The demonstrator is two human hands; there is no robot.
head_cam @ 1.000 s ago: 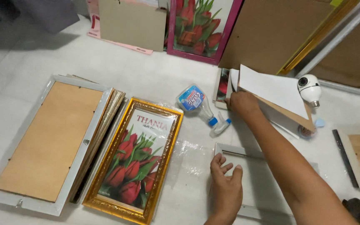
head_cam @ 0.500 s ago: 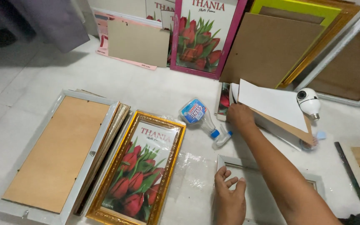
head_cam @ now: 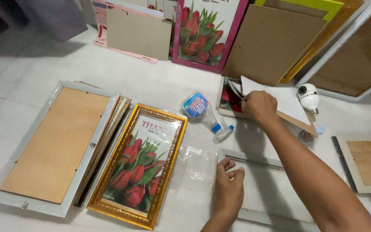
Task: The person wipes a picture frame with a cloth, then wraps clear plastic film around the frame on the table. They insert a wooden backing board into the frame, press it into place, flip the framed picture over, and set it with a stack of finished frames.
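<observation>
My left hand (head_cam: pixel 229 187) rests with curled fingers on the corner of an empty white frame (head_cam: pixel 254 157) lying flat on the floor. My right hand (head_cam: pixel 259 105) reaches forward and pinches the edge of a sheet in a small stack of prints and white paper (head_cam: pixel 286 99) on a brown backing board. A tulip print (head_cam: pixel 227 95) shows under that stack. A spray bottle (head_cam: pixel 201 109) with a blue nozzle lies on its side just left of my right hand.
A gold-framed tulip picture (head_cam: pixel 139 164) lies at centre, beside a stack of frames lying back-up (head_cam: pixel 56 144). More frames and boards (head_cam: pixel 275 41) lean on the far wall. A small white camera (head_cam: pixel 309 96), a dark ruler (head_cam: pixel 343 163) and another frame (head_cam: pixel 370 162) lie at right.
My right hand has stayed on the stack of prints, now pinching a sheet's edge. My left hand stays on the white frame's corner. The view has tilted up toward the wall.
</observation>
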